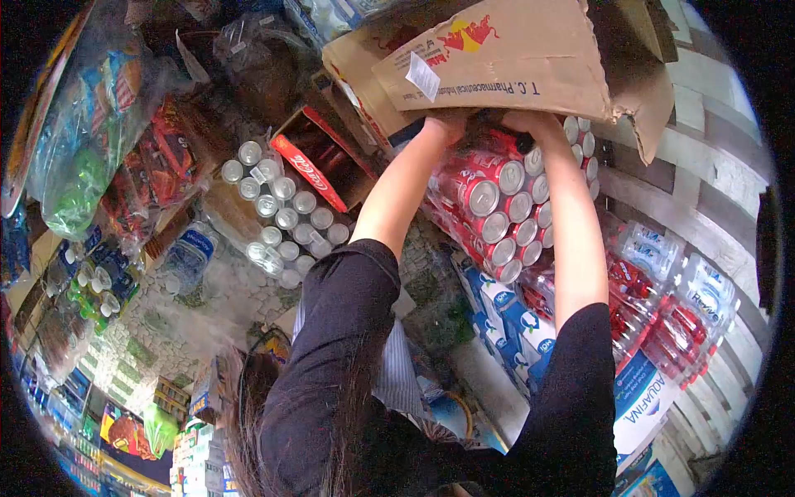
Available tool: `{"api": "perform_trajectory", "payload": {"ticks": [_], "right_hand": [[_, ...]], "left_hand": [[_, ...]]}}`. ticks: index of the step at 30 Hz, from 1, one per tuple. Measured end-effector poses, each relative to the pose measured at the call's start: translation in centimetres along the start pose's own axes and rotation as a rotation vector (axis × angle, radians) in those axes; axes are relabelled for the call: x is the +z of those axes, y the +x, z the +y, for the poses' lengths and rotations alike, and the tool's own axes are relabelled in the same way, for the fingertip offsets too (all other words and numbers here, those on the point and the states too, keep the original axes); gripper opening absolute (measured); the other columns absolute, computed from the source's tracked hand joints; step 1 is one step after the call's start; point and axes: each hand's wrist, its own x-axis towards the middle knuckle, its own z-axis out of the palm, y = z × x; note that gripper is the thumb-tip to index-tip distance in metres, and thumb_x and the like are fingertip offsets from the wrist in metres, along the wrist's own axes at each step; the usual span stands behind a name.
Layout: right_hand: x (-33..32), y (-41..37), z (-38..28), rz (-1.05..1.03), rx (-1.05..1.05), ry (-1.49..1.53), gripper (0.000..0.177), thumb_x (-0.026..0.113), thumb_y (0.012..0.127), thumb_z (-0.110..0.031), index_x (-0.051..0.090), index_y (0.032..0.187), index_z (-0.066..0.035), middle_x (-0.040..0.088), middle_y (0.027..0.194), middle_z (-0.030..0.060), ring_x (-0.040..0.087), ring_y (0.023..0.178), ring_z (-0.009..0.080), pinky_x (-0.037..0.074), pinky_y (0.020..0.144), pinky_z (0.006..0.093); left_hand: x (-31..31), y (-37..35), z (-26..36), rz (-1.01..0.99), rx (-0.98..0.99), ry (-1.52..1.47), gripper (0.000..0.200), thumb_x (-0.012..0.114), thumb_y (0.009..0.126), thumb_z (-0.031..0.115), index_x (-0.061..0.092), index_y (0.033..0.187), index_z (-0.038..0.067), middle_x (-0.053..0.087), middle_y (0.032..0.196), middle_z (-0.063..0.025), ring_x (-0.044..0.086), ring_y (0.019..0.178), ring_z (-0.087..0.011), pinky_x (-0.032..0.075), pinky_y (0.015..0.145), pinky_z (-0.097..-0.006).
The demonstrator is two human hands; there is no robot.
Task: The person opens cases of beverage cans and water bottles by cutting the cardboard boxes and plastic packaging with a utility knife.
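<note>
Both arms, in dark sleeves, reach up to a torn cardboard box [513, 66] with red print and a white label. My left hand [447, 126] is at the box's lower edge, its fingers hidden behind the flap. Close to its right, my right hand [534, 123] is bent at the same edge, beside a small black object; its fingertips are out of sight. Just below and between the forearms lies a plastic-wrapped pack of red cans [484, 197], their silver ends showing. What either hand holds, if anything, is hidden.
A red Coca-Cola carton [308, 170] and silver-topped cans [286, 218] stand left. Wrapped bottles of red drink [675, 331], an Aquafina carton [642, 402] and blue-white cartons [509, 323] lie lower right. Bagged goods [99, 124] fill the upper left; a slatted surface [712, 190] runs along the right.
</note>
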Motion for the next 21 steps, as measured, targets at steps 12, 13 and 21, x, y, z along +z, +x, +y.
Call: {"api": "perform_trajectory", "payload": {"ticks": [12, 13, 21], "right_hand": [[3.9, 1.7, 0.9, -0.009, 0.042, 0.427, 0.053, 0.053, 0.058, -0.014, 0.037, 0.109, -0.012, 0.034, 0.115, 0.0086, 0.028, 0.108, 0.0213, 0.019, 0.092, 0.0302], [4.0, 2.0, 1.3, -0.008, 0.061, 0.460, 0.053, 0.053, 0.058, -0.014, 0.038, 0.108, -0.012, 0.035, 0.114, 0.0086, 0.028, 0.108, 0.0217, 0.019, 0.091, 0.0305], [2.0, -0.4, 1.5, 0.174, -0.211, 0.053, 0.045, 0.053, 0.060, -0.029, 0.045, 0.100, -0.011, 0.041, 0.107, 0.0106, 0.035, 0.102, 0.0249, 0.025, 0.087, 0.0332]], "left_hand": [[1.5, 0.2, -0.7, 0.109, 0.020, -1.056, 0.029, 0.038, 0.077, 0.019, 0.039, 0.103, 0.007, 0.040, 0.107, -0.0086, 0.037, 0.097, -0.0212, 0.028, 0.084, -0.0321], [1.8, 0.4, -0.9, 0.113, 0.023, -1.059, 0.029, 0.038, 0.077, 0.019, 0.039, 0.103, 0.007, 0.040, 0.107, -0.0086, 0.037, 0.097, -0.0212, 0.028, 0.084, -0.0321], [1.3, -0.6, -1.1, 0.054, 0.042, -0.469, 0.034, 0.038, 0.076, 0.026, 0.038, 0.106, 0.008, 0.036, 0.113, -0.0086, 0.030, 0.105, -0.0237, 0.019, 0.089, -0.0320]]}}
